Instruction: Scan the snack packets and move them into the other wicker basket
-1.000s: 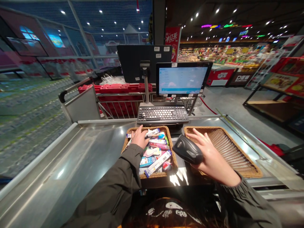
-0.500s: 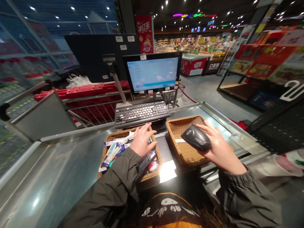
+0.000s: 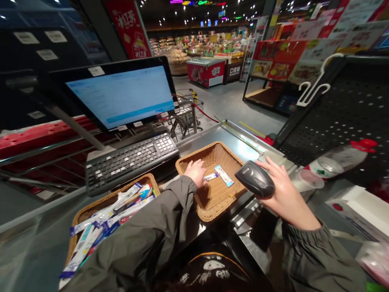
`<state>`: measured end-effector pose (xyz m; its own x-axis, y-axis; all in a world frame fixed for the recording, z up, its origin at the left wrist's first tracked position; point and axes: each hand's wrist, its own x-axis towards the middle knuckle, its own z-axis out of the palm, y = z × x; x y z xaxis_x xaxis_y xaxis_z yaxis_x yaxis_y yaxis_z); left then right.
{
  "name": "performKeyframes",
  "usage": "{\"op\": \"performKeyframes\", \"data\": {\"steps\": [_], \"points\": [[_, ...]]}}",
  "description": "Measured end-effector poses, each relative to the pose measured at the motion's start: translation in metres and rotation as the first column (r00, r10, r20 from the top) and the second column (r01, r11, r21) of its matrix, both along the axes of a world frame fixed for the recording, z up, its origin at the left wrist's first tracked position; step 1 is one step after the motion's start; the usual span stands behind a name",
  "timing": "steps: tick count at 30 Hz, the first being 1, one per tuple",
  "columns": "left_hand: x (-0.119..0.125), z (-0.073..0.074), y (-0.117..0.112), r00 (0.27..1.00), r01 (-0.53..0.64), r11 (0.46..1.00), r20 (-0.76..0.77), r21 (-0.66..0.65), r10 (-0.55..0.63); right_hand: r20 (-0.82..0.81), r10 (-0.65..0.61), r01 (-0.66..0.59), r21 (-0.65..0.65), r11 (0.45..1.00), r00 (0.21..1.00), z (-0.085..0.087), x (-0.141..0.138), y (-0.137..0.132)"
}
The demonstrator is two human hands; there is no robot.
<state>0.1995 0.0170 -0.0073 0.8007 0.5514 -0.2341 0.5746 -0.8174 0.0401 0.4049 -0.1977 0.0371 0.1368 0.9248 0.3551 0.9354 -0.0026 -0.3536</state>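
Observation:
In the head view, my right hand [image 3: 282, 188] is wrapped around a black barcode scanner [image 3: 255, 178], held over the right edge of a wicker basket [image 3: 209, 213]. My left hand [image 3: 196, 172] is inside this basket near its left wall, fingers stretched out with nothing visible in them. Close beside those fingers lies a small white and purple packet [image 3: 211, 177]. A light blue and white snack bar [image 3: 224, 175] rests to its right on the basket floor. Left of my sleeve, a second wicker basket [image 3: 153, 182] holds several long wrapped packets [image 3: 86, 239], partly covered by my forearm.
A keyboard [image 3: 133, 158] and a lit monitor [image 3: 121, 95] stand behind the baskets. To the right are a clear plastic bottle with a red cap [image 3: 343, 158], a plastic cup [image 3: 308, 180], an open white box [image 3: 358, 211] and a black perforated panel [image 3: 340, 105].
My view has turned right. My left hand has gone from the left basket into the right one, where a light blue bar now shows. My right hand still holds the scanner.

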Motion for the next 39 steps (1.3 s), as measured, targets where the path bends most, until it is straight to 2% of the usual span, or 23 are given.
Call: {"op": "performKeyframes", "data": {"steps": [5,10,14,19,23,28,35,39], "points": [[0.042,-0.049,0.021,0.981,-0.02,0.999,-0.193,-0.041,0.012,-0.017,-0.038,0.038,-0.032,0.999,0.999,-0.01,0.027,-0.002],[0.058,-0.092,0.039,0.938,-0.093,0.992,-0.34,-0.081,0.06,-0.038,-0.029,0.027,-0.056,0.998,0.999,-0.018,0.046,0.007],[0.062,-0.112,0.047,0.917,-0.161,0.984,-0.381,-0.083,0.118,-0.053,-0.007,0.003,-0.071,0.997,0.999,-0.021,0.054,0.019],[0.065,-0.129,0.037,0.908,-0.241,0.969,-0.368,-0.061,0.203,-0.09,0.058,-0.069,-0.127,0.99,0.994,-0.024,0.057,0.033],[0.071,-0.136,0.025,0.911,-0.253,0.967,-0.343,-0.025,0.229,-0.123,0.087,-0.104,-0.141,0.985,0.989,-0.027,0.061,0.041],[0.08,-0.135,0.021,0.915,-0.22,0.976,-0.346,0.002,0.207,-0.153,0.102,-0.125,-0.151,0.981,0.983,-0.03,0.067,0.046],[0.082,-0.122,0.022,0.938,-0.088,0.996,-0.338,-0.033,0.072,-0.145,0.074,-0.096,-0.15,0.984,0.987,-0.032,0.073,0.042],[0.086,-0.105,0.024,0.962,-0.077,0.996,-0.266,-0.035,0.065,-0.13,0.064,-0.081,-0.131,0.988,0.99,-0.031,0.072,0.036]]}}
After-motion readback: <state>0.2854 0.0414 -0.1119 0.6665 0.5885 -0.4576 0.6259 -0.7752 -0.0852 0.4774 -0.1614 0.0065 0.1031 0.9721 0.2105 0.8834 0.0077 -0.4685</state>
